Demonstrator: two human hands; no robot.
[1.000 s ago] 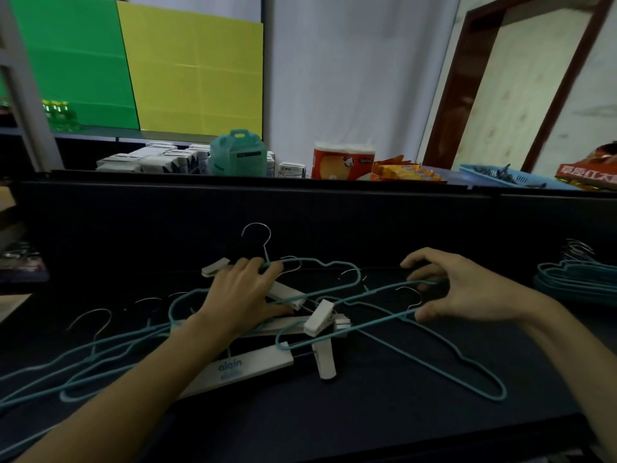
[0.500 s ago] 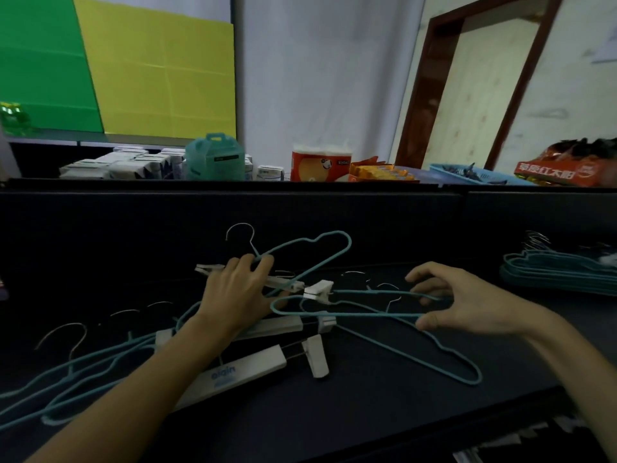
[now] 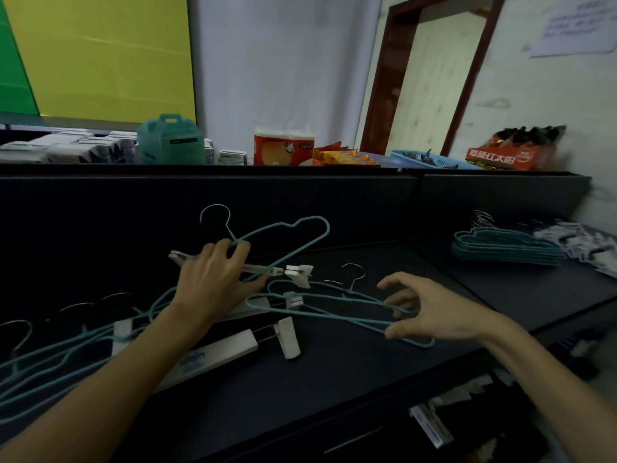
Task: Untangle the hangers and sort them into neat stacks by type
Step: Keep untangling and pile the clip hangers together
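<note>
A tangle of teal wire hangers (image 3: 60,355) and white clip hangers (image 3: 220,349) lies on the dark table (image 3: 334,379). My left hand (image 3: 213,282) presses down on the pile, its fingers straddling the neck of a raised teal hanger (image 3: 293,233) and lying over a white clip hanger (image 3: 297,271). My right hand (image 3: 430,312) pinches the end of another teal hanger (image 3: 320,310), thumb under the wire and fingers over it. A neat stack of teal hangers (image 3: 504,245) sits at the far right.
A dark partition wall (image 3: 300,202) backs the table. Behind it stand a teal case (image 3: 170,140), small boxes, a paper-roll pack (image 3: 283,147), snack packs and a blue basket (image 3: 424,158). Patterned cloth (image 3: 577,242) lies beside the sorted stack. The table's front edge runs diagonally below my right arm.
My right hand has drawn a teal hanger rightward out of the tangle. The hanger under my left fingers has tipped up. The camera has swung to the right.
</note>
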